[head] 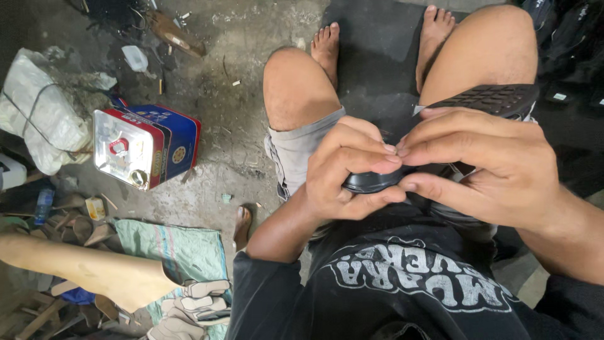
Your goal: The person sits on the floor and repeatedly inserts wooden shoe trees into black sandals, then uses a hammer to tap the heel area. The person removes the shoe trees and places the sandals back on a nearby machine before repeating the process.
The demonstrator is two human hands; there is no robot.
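A black sandal [484, 99] with a ribbed sole lies across my lap, its tread turned up near my right knee. My left hand [343, 173] curls around its rounded near end [371, 181], thumb below and fingers on top. My right hand [484, 167] grips the same end from the right, fingers pressing on the upper edge and thumb underneath. The fingertips of both hands meet over the sandal. Most of the sandal's middle is hidden under my hands.
A red, blue and silver metal can [146, 146] lies on its side on the dirty concrete floor at left. A white sack [38, 113] sits further left. A green cloth [176, 249] and pale sole cut-outs [195, 305] lie near my left side. More dark footwear [566, 50] is stacked at top right.
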